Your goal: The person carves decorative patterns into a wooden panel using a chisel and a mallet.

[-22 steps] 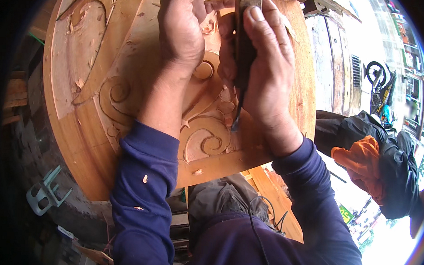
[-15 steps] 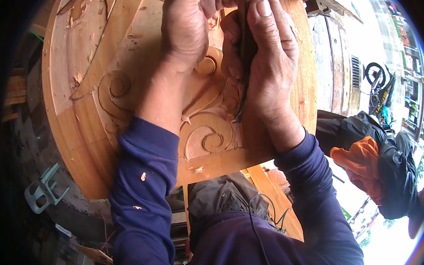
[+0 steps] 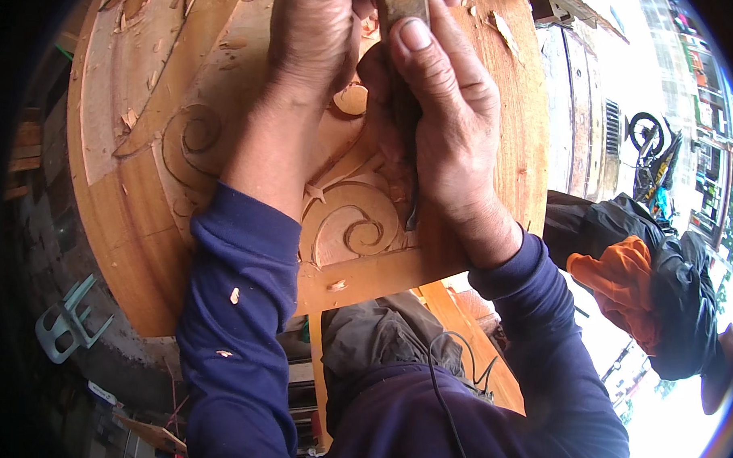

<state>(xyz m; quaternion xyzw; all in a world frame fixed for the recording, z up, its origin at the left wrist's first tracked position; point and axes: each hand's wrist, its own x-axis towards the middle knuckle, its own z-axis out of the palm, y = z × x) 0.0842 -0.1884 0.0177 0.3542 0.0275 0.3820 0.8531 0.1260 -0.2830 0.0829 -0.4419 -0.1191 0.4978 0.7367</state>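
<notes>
My right hand (image 3: 460, 127) is closed round the dark shaft of a carving chisel (image 3: 406, 109), its thumb lying along the tool. The thin metal blade points toward me and its tip meets the wood beside a carved spiral scroll (image 3: 365, 233). At the upper edge, my left hand (image 3: 315, 41) is closed, with its fingers curled against the upper part of the chisel; those fingers are partly cut off by the picture's edge. Under both hands lies a thick wooden panel (image 3: 148, 254) carved in relief with scrolls and leaf-like bands.
Loose wood shavings (image 3: 506, 36) lie on the panel and my left sleeve. A pale green plastic stool (image 3: 69, 319) stands on the floor at left. To the right are a person's dark clothing with an orange cloth (image 3: 619, 274) and a bicycle (image 3: 650, 150) farther off.
The chisel tip has slid toward me along the scroll's right side. Both hands and the handle have shifted left in view, while the panel appears slightly higher and farther left.
</notes>
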